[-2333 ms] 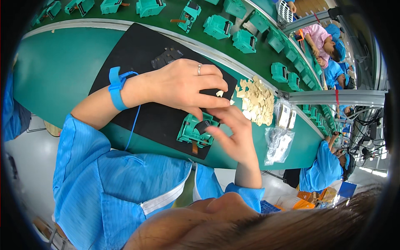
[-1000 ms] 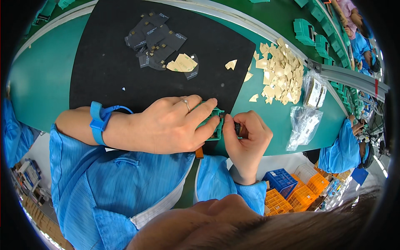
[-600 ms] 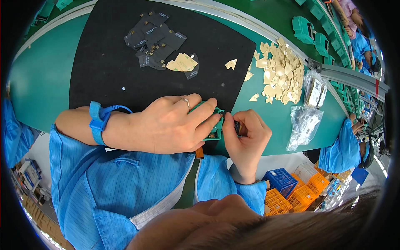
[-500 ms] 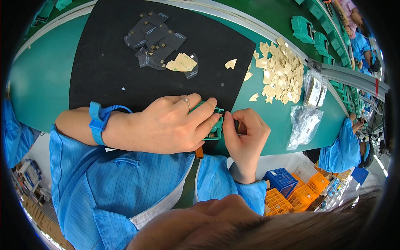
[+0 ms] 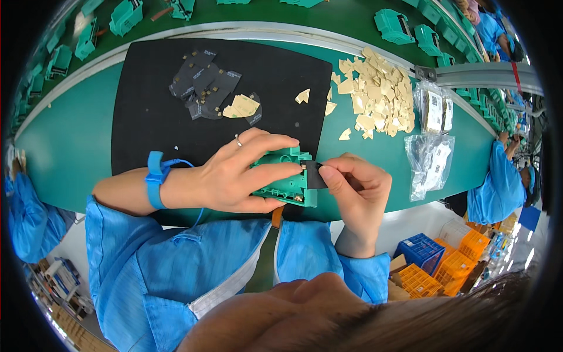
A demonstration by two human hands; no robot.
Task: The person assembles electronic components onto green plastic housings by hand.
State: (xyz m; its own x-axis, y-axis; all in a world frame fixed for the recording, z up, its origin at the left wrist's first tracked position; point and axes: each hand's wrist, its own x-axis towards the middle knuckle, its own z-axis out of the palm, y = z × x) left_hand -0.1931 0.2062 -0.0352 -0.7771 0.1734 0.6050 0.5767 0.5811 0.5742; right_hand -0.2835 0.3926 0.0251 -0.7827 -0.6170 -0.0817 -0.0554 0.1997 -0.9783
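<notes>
- Left hand wrapped around a green plastic housing, thumb under its near edge, fingers laid across its top; ring on one finger, blue wrist strap with a coiled cord just behind the wrist.
- Right hand pinched on a small black film piece, thumb and forefinger closed on it, other fingers curled inward.
- Film piece pressed against the right end of the housing, between the two hands, touching the left forefinger's tip.
- Housing held at the near edge of a black mat, directly in front of the chest, slightly tilted.
- Beyond the left hand, on the mat: a loose cluster of dark film sheets with a tan backing scrap lying among them.
- Beyond the right hand, on the green bench top: a heap of tan backing scraps, a few strays toward the mat.
- Right of that heap, well apart from the right hand: clear plastic bags.
- Far past both hands: a row of further green housings on the conveyor.
- Another person's blue sleeve at the far right.
</notes>
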